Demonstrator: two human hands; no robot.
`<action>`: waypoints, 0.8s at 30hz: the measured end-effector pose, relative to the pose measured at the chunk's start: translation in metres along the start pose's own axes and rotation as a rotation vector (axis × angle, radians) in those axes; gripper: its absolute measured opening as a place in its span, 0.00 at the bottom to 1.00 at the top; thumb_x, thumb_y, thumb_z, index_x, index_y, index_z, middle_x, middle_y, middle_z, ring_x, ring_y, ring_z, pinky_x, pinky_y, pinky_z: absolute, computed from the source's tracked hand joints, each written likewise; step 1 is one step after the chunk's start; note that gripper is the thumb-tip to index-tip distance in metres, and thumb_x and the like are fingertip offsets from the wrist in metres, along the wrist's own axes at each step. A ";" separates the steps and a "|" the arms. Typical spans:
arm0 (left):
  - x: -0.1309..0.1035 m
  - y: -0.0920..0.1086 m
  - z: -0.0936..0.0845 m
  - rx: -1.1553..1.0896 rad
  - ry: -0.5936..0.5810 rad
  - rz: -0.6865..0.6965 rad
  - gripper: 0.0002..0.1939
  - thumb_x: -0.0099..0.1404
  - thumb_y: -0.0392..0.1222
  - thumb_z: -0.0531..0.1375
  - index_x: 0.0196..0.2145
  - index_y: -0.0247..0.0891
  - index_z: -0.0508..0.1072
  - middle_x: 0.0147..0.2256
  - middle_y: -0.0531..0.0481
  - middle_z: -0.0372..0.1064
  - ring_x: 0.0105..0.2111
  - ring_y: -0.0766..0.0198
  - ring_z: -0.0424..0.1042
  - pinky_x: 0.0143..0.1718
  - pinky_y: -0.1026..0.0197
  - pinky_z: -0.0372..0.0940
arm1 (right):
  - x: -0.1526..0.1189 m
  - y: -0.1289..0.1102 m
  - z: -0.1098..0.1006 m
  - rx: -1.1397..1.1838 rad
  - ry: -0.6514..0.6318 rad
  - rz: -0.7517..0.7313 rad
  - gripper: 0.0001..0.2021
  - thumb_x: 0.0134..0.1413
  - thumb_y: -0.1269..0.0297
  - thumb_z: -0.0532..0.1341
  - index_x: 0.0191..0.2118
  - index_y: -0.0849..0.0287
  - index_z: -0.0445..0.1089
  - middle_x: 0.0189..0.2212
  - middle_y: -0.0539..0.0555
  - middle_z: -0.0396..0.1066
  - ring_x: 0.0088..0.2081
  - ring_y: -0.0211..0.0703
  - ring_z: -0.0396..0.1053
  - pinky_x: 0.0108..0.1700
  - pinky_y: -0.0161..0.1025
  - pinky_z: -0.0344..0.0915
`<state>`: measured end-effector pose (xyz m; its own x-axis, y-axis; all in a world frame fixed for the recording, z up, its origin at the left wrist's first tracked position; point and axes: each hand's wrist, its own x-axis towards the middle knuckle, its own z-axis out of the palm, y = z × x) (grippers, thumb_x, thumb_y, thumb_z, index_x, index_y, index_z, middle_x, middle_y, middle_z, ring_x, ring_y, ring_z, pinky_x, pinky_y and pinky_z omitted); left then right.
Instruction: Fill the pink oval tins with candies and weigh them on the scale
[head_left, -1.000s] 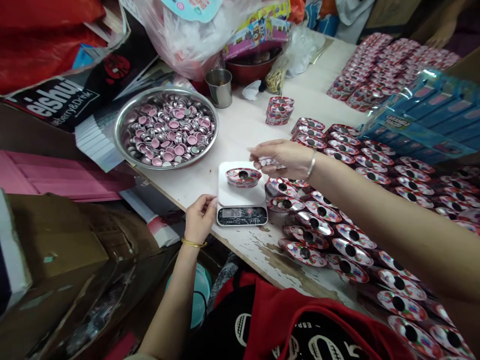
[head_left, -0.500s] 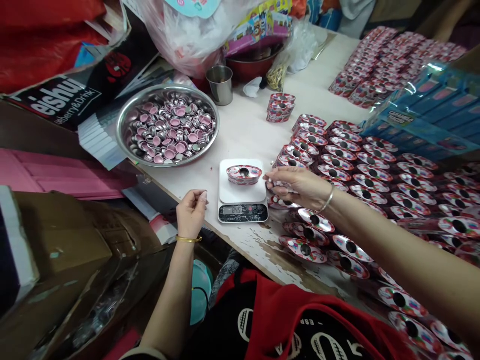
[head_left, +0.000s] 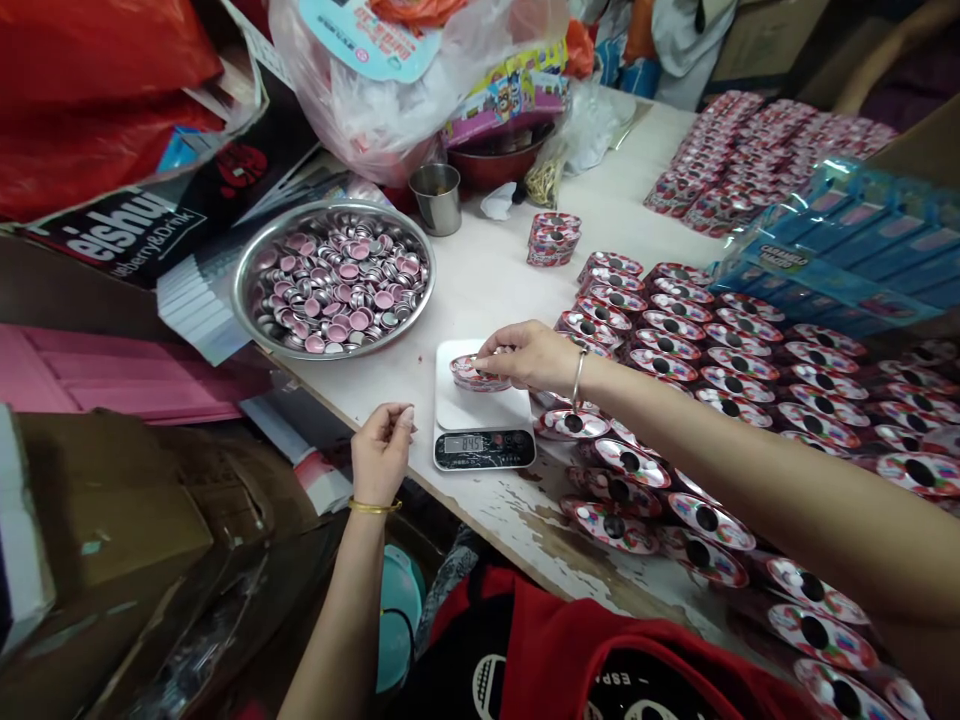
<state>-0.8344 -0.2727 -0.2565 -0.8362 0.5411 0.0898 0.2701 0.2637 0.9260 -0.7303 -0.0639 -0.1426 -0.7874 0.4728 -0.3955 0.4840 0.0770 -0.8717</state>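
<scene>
1. The right hand [head_left: 529, 358] is reaching over the scale [head_left: 480, 412], its bunched fingertips meeting at the container [head_left: 466, 378]; whether they are gripping anything is impossible to tell.
2. That container is standing on the scale's white plate, close to the bench's [head_left: 480, 270] near edge; the display is showing 845.
3. The left hand [head_left: 382, 450] is hanging beside that edge, apart from the scale, its fingers curled in and thumb pressing against them.
4. Other containers [head_left: 742, 362] are filling rows toward the bench's right side.
5. The bowl [head_left: 274, 336] is holding discs [head_left: 349, 270] at the left edge.
</scene>
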 end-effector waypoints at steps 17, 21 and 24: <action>0.004 0.002 -0.004 0.017 0.017 0.026 0.15 0.60 0.51 0.59 0.34 0.35 0.71 0.26 0.52 0.67 0.25 0.70 0.67 0.27 0.68 0.63 | -0.086 0.029 -0.052 0.642 0.038 0.081 0.07 0.54 0.69 0.60 0.39 0.61 0.70 0.23 0.48 0.63 0.16 0.26 0.46 0.15 0.29 0.40; 0.012 0.017 -0.005 0.033 -0.016 0.103 0.14 0.61 0.50 0.58 0.35 0.34 0.71 0.26 0.52 0.67 0.25 0.70 0.66 0.27 0.68 0.63 | -0.122 0.056 -0.050 0.724 0.061 0.139 0.06 0.52 0.64 0.63 0.34 0.58 0.66 0.22 0.47 0.64 0.16 0.26 0.46 0.15 0.29 0.39; 0.023 0.032 -0.006 0.108 -0.062 0.212 0.14 0.62 0.49 0.58 0.37 0.35 0.72 0.28 0.52 0.67 0.25 0.70 0.66 0.27 0.68 0.63 | -0.138 0.073 -0.042 0.775 0.059 0.166 0.10 0.51 0.61 0.65 0.30 0.58 0.64 0.21 0.46 0.64 0.15 0.25 0.47 0.15 0.28 0.39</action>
<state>-0.8483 -0.2564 -0.2225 -0.7252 0.6408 0.2518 0.4887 0.2215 0.8439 -0.5705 -0.0867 -0.1394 -0.6961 0.4718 -0.5412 0.1732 -0.6211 -0.7643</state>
